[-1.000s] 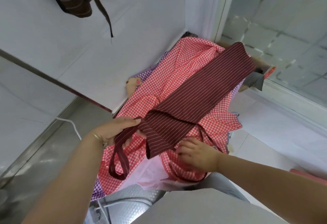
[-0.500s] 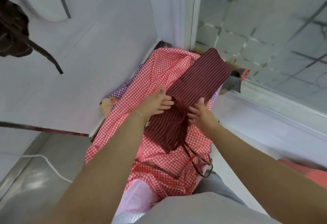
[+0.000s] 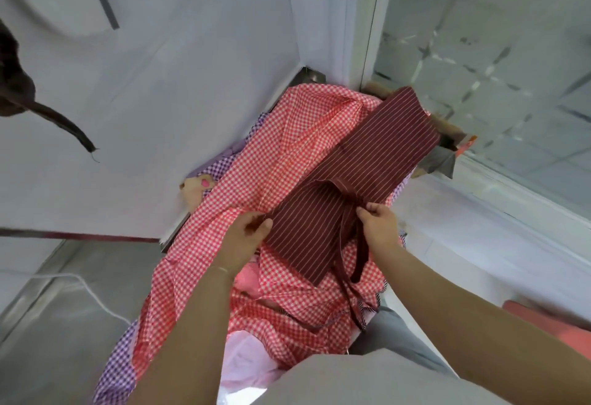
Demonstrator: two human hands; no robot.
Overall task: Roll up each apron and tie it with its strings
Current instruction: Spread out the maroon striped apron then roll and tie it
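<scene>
you're now pinching the maroon striped apron (image 3: 348, 187) at both side edges, left hand (image 3: 248, 233) and right hand (image 3: 377, 224), where half a second ago your palms were smoothing it; it's lying folded narrow on the red checked aprons (image 3: 256, 187), strings (image 3: 353, 272) dangling, ready for rolling

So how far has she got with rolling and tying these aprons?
Early. The maroon striped apron is folded into a long strip on the pile, not yet rolled. The left hand pinches its near left edge; the right hand pinches its right edge, where the strings hang loose and untied. The red checked apron underneath lies spread out, unrolled.
</scene>
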